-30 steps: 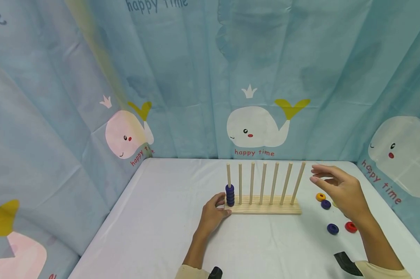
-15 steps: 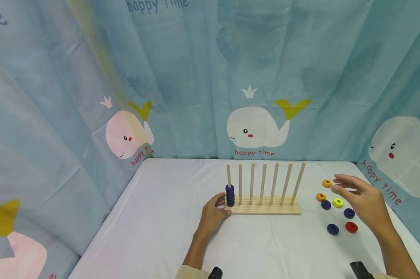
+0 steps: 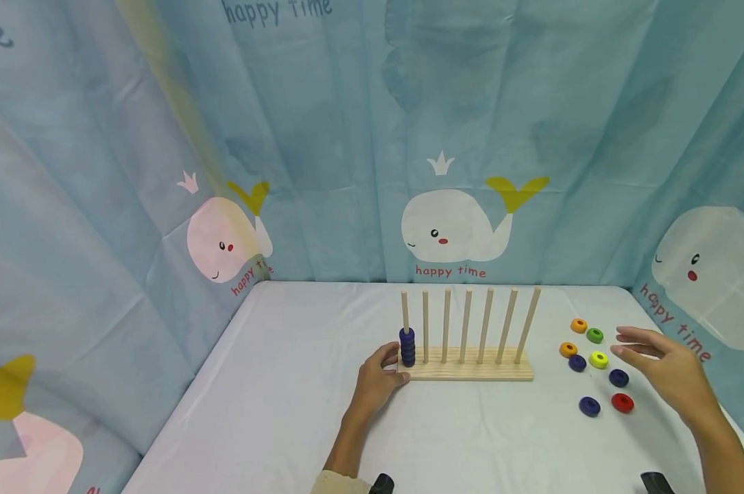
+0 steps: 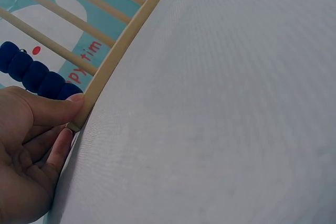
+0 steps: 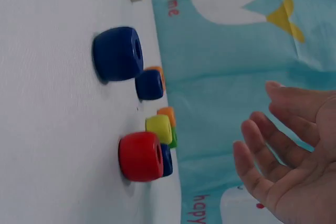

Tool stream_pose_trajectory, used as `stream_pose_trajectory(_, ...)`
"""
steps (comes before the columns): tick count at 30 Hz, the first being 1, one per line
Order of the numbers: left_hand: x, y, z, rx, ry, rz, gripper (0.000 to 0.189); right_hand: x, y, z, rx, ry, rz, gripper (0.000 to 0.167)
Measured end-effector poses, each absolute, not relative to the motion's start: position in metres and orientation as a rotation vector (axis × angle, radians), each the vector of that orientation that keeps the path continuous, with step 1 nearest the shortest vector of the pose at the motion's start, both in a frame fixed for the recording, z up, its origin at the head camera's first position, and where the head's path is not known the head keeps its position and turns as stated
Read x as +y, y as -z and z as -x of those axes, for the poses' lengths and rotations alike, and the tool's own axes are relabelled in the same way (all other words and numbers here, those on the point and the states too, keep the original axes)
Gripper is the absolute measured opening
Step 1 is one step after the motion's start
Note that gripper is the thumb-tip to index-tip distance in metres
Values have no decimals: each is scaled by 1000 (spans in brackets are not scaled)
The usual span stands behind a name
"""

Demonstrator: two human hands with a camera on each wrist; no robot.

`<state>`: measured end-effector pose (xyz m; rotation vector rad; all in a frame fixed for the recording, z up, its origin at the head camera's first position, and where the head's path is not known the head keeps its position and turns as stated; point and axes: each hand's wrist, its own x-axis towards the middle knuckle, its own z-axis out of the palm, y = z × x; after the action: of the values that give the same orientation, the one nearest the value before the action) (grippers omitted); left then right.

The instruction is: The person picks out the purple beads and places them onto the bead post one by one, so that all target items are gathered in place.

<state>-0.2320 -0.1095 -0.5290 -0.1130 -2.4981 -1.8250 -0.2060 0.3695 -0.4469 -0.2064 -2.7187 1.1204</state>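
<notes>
A wooden peg rack [image 3: 470,371] with a row of upright pegs stands on the white table. Dark blue beads [image 3: 407,347] are stacked on its leftmost peg, and the other pegs carry none. My left hand [image 3: 376,381] grips the left end of the base; in the left wrist view its thumb and fingers pinch the corner below the blue stack. To the right of the loose beads, my right hand [image 3: 673,367] hovers with fingers loosely extended and holds nothing. Nearest to it lie a yellow bead [image 3: 598,359], a blue bead [image 3: 618,377] and a green bead [image 3: 595,335].
Also loose right of the rack are a red bead [image 3: 622,403], a blue bead [image 3: 590,406], another blue bead [image 3: 577,363] and two orange beads, one farther back [image 3: 579,325]. A blue whale-print curtain [image 3: 334,171] hangs behind the table [image 3: 273,384].
My right hand has moved from beside the rightmost peg to the right and nearer to me, over the beads, uncovering the green, yellow and other beads. The left hand and rack stay put.
</notes>
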Motion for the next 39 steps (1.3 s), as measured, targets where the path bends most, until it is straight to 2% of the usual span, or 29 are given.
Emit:
stream_pose_trajectory(9, -109, 529, 233, -2507, 1811, 105, 66, 384, 457, 210, -2785, -1213, 292, 72)
stream_pose_trajectory(23, -110, 529, 232, -2514, 1804, 117, 66, 397, 470, 213, -2832, -1223, 283, 62)
stream_pose_trajectory(35, -110, 530, 234, -2501, 1809, 123, 67, 404, 480, 217, -2933, -1218, 217, 76)
stream_pose_trajectory(39, -110, 531, 234, -2510, 1811, 114, 66, 403, 482, 217, -2944, -1238, 225, 76)
